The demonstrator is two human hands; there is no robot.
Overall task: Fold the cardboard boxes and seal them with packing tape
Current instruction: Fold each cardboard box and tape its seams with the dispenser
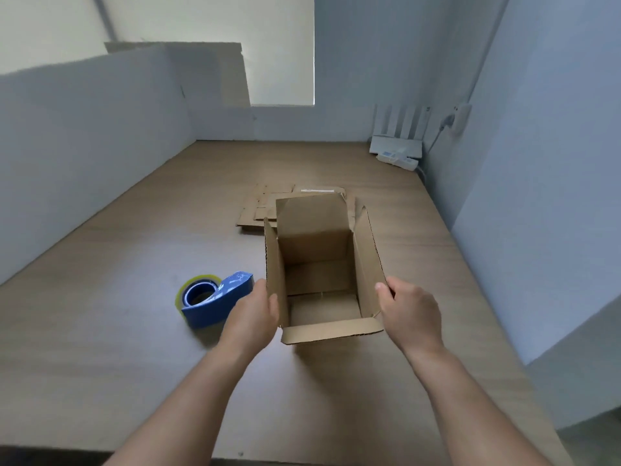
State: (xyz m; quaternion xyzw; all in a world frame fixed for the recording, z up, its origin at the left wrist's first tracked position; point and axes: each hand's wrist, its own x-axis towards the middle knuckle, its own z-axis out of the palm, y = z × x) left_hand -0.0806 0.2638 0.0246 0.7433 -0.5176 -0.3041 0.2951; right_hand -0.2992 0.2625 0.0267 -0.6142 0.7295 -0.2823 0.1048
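Observation:
An open brown cardboard box stands upright on the wooden table, its top flaps spread and its inside bare. My left hand holds the box's left side flap, thumb at its edge. My right hand grips the right side flap near its front corner. A blue tape dispenser with a roll of clear tape lies on the table just left of my left hand, not touched. Behind the box lies a stack of flat unfolded cardboard boxes.
The wooden table is walled by white panels on the left and back. A white router with antennas and a power strip sit at the back right corner. A white wall stands close on the right.

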